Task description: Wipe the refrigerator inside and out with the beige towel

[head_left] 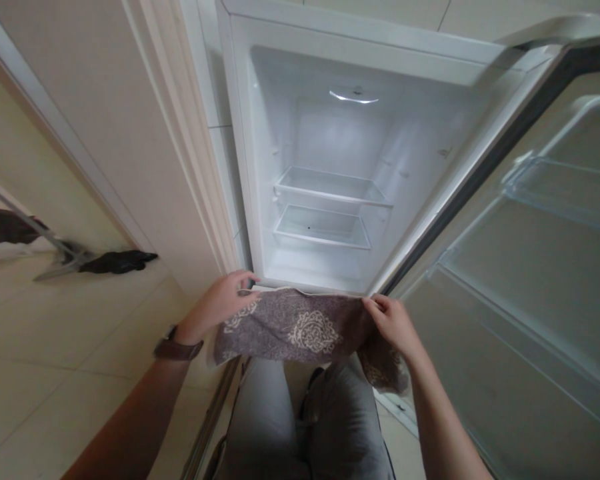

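Observation:
A grey-brown towel (275, 327) with cream ornamental motifs is stretched between my hands, in front of the open fridge (240, 167) and above my knees. My left hand (225, 300) holds its upper left corner, thumb over the cloth and fingers behind the edge. At the upper right edge, my right hand (390, 320) pinches the towel between thumb and fingers. Below the right hand a bunched part of the towel hangs down. The fridge's lower front edge is partly hidden behind the cloth.
Inside the fridge are two clear shelves (333, 190). Its door (520, 280), with transparent racks, stands open on the right. A door frame (180, 133) rises at left. Farther left, a black bag-like item (117, 261) lies on the tiled floor (35, 387).

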Action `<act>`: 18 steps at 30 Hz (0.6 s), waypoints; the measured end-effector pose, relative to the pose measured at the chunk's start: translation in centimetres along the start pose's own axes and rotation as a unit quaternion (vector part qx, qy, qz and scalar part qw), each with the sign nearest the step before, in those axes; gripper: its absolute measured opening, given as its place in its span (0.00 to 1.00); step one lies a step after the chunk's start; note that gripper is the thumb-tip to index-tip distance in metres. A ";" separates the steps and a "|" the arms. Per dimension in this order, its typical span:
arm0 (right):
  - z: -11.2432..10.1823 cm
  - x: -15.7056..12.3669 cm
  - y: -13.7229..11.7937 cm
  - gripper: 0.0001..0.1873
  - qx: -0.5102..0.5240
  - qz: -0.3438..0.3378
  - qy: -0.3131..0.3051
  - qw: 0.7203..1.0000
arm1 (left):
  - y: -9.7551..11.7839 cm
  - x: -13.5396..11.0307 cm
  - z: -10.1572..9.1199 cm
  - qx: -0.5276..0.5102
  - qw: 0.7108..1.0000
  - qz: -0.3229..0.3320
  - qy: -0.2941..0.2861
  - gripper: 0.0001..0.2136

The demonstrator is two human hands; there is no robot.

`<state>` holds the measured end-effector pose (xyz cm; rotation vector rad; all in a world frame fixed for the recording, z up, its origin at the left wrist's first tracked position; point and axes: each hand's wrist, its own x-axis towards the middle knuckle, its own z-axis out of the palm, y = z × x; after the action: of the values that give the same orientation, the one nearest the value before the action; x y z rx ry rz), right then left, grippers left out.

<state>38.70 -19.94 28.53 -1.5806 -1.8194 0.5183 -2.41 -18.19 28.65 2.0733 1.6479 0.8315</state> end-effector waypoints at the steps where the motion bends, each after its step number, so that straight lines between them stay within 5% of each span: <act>1: 0.6 0.0 -0.8 0.29 -0.002 -0.012 -0.026 1.000 | 1.3 -0.2 0.8 -0.009 1.000 0.028 -0.001 0.16; 5: 2.9 0.3 -4.8 0.25 0.007 -0.081 -0.153 0.985 | 6.9 -0.7 5.7 -0.068 0.987 0.129 -0.075 0.20; 9: 4.1 0.6 -5.7 0.13 0.035 -0.101 -0.186 0.977 | 9.5 -0.3 8.6 -0.047 0.979 0.146 -0.133 0.06; 18: 3.9 -3.1 4.4 0.12 0.158 0.035 -0.235 0.958 | 7.5 1.1 3.1 -0.086 0.990 0.110 0.016 0.08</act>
<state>39.25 -21.60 22.19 -1.3791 -1.8927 1.2399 5.42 -18.75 31.11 2.1539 1.3263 1.0423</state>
